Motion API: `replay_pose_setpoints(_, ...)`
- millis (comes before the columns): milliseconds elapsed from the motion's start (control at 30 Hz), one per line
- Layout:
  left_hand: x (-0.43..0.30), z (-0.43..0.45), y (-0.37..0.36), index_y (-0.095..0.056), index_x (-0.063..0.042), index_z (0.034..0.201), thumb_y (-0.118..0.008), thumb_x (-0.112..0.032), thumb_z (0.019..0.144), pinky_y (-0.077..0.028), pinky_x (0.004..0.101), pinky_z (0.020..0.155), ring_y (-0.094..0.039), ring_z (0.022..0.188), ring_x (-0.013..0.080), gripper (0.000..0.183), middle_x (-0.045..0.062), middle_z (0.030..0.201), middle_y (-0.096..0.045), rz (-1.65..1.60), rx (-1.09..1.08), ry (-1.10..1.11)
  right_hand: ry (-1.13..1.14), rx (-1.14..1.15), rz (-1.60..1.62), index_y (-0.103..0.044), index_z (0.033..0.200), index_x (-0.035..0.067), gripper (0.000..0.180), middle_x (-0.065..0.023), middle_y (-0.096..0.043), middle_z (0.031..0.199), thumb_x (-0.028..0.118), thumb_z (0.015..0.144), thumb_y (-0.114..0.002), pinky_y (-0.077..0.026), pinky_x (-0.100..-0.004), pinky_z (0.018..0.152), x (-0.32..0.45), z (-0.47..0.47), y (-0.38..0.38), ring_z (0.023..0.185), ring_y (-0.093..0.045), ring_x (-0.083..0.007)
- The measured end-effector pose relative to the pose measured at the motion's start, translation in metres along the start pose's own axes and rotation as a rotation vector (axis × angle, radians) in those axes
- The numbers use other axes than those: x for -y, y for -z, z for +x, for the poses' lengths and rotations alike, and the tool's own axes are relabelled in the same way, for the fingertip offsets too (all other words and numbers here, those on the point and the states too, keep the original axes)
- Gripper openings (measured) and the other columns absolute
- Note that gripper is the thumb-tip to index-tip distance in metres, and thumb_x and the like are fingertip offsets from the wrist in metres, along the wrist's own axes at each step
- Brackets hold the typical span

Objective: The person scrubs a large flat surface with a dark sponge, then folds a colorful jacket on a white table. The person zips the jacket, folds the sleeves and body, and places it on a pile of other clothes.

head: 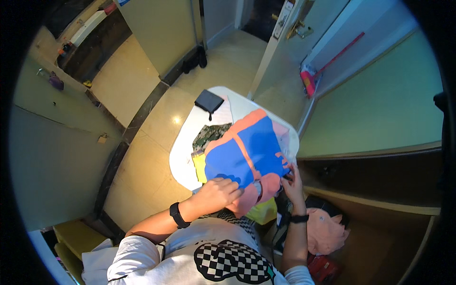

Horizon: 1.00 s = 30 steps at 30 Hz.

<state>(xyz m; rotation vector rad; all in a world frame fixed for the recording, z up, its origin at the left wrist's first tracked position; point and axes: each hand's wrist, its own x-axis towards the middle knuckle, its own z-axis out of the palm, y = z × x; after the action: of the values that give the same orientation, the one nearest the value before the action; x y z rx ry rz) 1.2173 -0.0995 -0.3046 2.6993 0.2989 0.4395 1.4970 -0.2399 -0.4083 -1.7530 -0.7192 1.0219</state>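
A blue fabric piece (262,146) with coral borders and a coral strip down its middle lies over the near right part of a white table (181,153). My left hand (222,192) grips its near left edge, fingers curled over the cloth. At the near right corner, my right hand (294,183) pinches the edge between thumb and fingers. Coral cloth (244,199) bunches between both hands. Camouflage cloth (211,136) and a yellow cloth (200,167) stick out from under the left side. Bright yellow-green fabric (263,212) hangs below, near my lap.
A dark zip pouch (209,101) rests at the table's far end on pale pink cloth (222,113). An open door (278,60) stands just beyond. A pink broom (308,82) leans at the right wall. Beside my right arm, a shelf holds a peach-coloured item (324,231).
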Motion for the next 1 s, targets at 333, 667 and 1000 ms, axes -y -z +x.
replay_pose_setpoints(333,0.018,-0.103,-0.057,-0.055,-0.005,0.107,-0.075,-0.012,0.069,-0.048,0.0368,0.066,-0.058,0.076,0.0291,0.044,0.010,0.086,-0.058,-0.125,-0.183,0.834,0.287,-0.038,-0.470,-0.038,0.143,0.012,0.079,-0.0163,-0.044,0.139,-0.008,0.072,-0.067,-0.048,-0.0408,0.090,-0.014,0.022,-0.017,0.118,-0.051,-0.0347)
replay_pose_setpoints(667,0.036,-0.082,-0.081,-0.053,-0.002,0.109,-0.047,0.002,0.091,-0.049,0.0255,0.068,-0.056,0.079,0.0108,0.019,0.003,0.093,-0.059,-1.130,-0.522,1.099,0.414,-0.157,-0.648,-0.065,0.106,0.002,0.031,-0.0177,-0.061,0.110,-0.005,0.076,-0.060,-0.047,-0.0387,0.090,-0.003,0.021,-0.019,0.103,-0.058,-0.0352)
replay_pose_setpoints(1000,0.050,0.028,0.100,-0.059,-0.002,0.102,-0.057,-0.002,0.086,-0.048,0.0290,0.074,-0.058,0.077,0.0183,0.016,0.009,0.091,-0.062,-0.321,-1.013,0.279,1.070,-0.734,-0.484,-0.063,0.105,0.003,0.024,-0.0166,-0.050,0.128,0.005,0.082,-0.068,-0.048,-0.0434,0.097,0.156,0.007,0.024,0.117,-0.052,-0.0311)
